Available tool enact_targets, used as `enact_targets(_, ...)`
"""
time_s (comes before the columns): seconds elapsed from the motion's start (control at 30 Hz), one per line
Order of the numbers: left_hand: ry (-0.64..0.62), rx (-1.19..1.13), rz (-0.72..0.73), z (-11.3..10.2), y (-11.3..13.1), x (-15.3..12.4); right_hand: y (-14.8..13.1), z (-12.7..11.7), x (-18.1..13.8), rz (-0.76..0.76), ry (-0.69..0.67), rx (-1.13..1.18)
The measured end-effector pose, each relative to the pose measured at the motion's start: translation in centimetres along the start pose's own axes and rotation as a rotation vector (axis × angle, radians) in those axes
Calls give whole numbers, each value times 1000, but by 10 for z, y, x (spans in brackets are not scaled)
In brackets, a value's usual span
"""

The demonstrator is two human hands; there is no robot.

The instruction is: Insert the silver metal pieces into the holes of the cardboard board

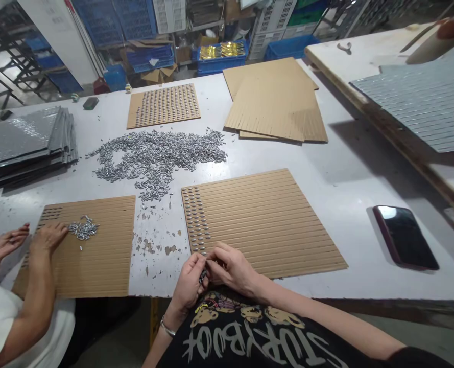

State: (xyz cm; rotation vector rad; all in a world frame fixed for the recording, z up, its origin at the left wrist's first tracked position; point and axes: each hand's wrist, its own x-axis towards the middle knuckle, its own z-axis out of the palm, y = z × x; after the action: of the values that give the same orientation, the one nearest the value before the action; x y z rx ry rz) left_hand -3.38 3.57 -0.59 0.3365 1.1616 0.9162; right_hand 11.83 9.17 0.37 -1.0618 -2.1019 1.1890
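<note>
My left hand point(190, 281) is curled round a few small silver spindle-shaped metal pieces point(202, 276), held close to my body at the board's near left corner. Against it, the fingers of my right hand point(230, 268) are pinched together; whatever is between the fingertips is too small to make out. Just beyond both hands lies a grooved cardboard sheet point(261, 220). Rows of the same silver pieces point(196, 214) sit in the grooves along its left edge.
A loose heap of silver pieces point(161, 153) spreads across the white table point(349, 179). Behind it lies a filled cardboard sheet point(167, 105), with stacked cardboard point(276, 102) to its right. A phone point(405, 237) rests at right. At left, a co-worker's hands point(48, 237) work over another sheet point(96, 266).
</note>
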Motion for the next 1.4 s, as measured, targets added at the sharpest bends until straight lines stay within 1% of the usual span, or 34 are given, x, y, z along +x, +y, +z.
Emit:
enact_targets(0.13,5,81,25,0,-4,0,3,2,-4,154,-35,179)
enact_targets(0.2,25,102,28,-2,-4,2,11,4,-1,205,-46,193)
enact_targets(0.27,57,50,45,-7,-1,5,23,5,4,252,-6,100)
enact_targets(0.33,98,-63,90,-14,5,9,34,7,11,296,27,-54)
enact_targets(0.43,131,-184,129,-27,14,13,42,11,21,309,-21,-280)
enact_targets(0.53,116,-181,106,-34,19,12,41,14,29,330,-55,-420)
enact_targets(0.63,110,-156,118,-34,16,11,39,14,36,391,-73,-456)
enact_targets(0.7,108,-145,128,-31,13,11,40,12,39,436,-75,-416)
enact_targets(0.77,93,-147,127,-28,10,11,41,10,38,449,-45,-327)
enact_targets(0.83,73,-166,121,-25,9,10,38,7,32,410,26,-210)
enact_targets(0.9,58,-190,101,-20,9,8,31,4,25,297,89,-118)
enact_targets(0.93,51,-191,81,-18,9,7,26,3,21,214,94,-97)
enact_targets(0.97,47,-180,58,-15,8,7,20,1,17,118,71,-95)
enact_targets(1.03,63,-135,25,-10,7,5,8,0,11,-69,-16,-157)
enact_targets(1.1,102,-71,16,-5,4,5,1,1,8,-182,-93,-277)
enact_targets(1.17,134,-23,8,-2,0,5,-1,4,6,-216,-122,-394)
enact_targets(1.23,113,-8,-12,0,-3,3,2,8,2,-215,-133,-457)
enact_targets(1.33,28,-39,-37,1,-6,-1,6,10,-4,-199,-134,-443)
enact_targets(1.4,-22,-28,-32,-1,-6,-4,8,8,-9,-150,-125,-387)
